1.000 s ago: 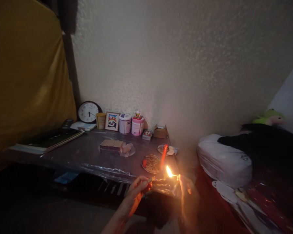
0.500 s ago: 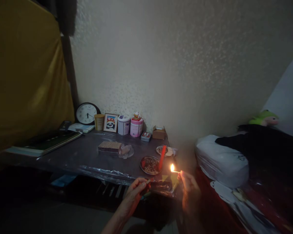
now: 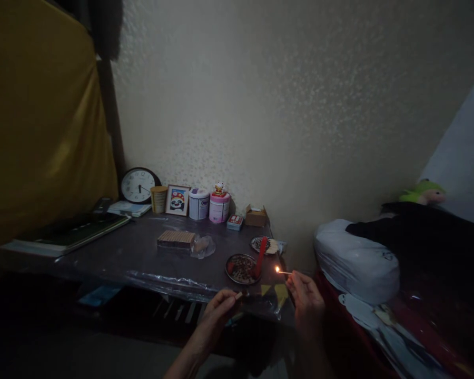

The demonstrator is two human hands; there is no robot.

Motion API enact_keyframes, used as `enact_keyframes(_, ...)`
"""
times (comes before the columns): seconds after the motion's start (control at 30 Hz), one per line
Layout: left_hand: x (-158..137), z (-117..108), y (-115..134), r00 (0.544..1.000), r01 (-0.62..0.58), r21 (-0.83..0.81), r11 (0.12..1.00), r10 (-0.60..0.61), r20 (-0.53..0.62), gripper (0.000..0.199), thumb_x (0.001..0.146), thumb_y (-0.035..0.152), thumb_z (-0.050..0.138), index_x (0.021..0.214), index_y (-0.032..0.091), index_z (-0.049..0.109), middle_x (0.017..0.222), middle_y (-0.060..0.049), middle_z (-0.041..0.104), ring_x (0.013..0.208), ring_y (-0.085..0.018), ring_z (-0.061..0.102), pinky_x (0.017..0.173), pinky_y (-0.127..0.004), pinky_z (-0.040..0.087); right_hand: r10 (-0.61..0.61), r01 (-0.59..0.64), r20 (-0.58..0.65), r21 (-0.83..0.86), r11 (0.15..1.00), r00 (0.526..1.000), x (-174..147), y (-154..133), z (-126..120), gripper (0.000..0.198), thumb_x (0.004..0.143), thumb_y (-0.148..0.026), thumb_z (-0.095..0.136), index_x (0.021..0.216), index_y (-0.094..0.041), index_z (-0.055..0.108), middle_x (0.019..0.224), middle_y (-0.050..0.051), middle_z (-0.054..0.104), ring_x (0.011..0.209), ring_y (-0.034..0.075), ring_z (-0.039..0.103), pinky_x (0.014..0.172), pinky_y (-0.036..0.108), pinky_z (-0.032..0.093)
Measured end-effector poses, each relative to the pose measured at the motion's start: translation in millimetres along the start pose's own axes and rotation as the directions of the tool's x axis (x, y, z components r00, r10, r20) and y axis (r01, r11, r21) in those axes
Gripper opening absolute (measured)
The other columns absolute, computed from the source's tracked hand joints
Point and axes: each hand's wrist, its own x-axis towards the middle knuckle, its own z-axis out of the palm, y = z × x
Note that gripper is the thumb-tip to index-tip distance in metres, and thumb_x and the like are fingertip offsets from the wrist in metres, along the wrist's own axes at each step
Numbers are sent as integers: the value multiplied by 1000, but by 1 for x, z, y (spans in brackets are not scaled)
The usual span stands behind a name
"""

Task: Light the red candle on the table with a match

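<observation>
My right hand pinches a lit match by its end, with a small flame at the tip. The match points left over the table's right front corner. Lower and to the left, my left hand is closed on a small matchbox, mostly hidden by the fingers. Just beyond the hands, a red candle stands tilted at the right rim of a round dish with dark, speckled contents. Behind it, a smaller dish has pale sticks at its right side.
On the plastic-covered table lie a row of thin boxes and a clear plastic wrapper. Along the wall stand a clock, a picture frame, tins and an open carton. White bundled bedding is at right.
The match flame has shrunk and its glow on the hands and table has dimmed. Both hands stay in nearly the same place, the right one slightly higher in view.
</observation>
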Motion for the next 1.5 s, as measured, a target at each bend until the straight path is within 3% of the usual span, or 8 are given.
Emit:
enact_keyframes(0.27,2,-4,-4,1000,4,24,1000,-4,-15,18,68,32,73,77,18,64,79,0,65,76,-12,55,72,-22,37,92,-91,-1,123,988,996,8,-3,7,28,61,-36,75,79,-17,65,73,0,67,66,14,64,66,28,52)
enact_keyframes(0.5,0,1,0,1000,-1,10,1000,1,5,17,70,30,71,79,17,65,79,-1,66,74,-12,56,70,-22,38,137,-139,25,168,976,990,18,-10,11,29,52,-36,80,69,-17,65,65,-1,66,60,14,63,60,27,53)
enact_keyframes(1.0,2,-3,-3,1000,-9,32,999,9,6,17,69,31,72,76,17,65,68,2,60,63,-9,49,62,-19,36,187,-194,52,254,947,981,34,-10,18,26,54,-31,80,71,-18,66,69,-1,69,61,13,64,61,26,56)
enact_keyframes(1.3,3,0,-5,1000,15,8,1000,-16,21,16,71,30,71,77,17,64,74,0,63,69,-10,52,66,-20,35,225,-265,147,368,892,963,53,-14,31,23,50,-26,81,66,-18,66,66,-4,68,59,9,63,62,22,55)
enact_keyframes(1.5,5,3,-10,999,44,-25,999,-43,21,21,66,33,74,74,16,63,66,2,60,61,-9,49,60,-20,33,235,-290,186,380,878,954,64,-11,36,24,49,-24,82,67,-18,68,65,-4,68,59,9,61,59,19,54)
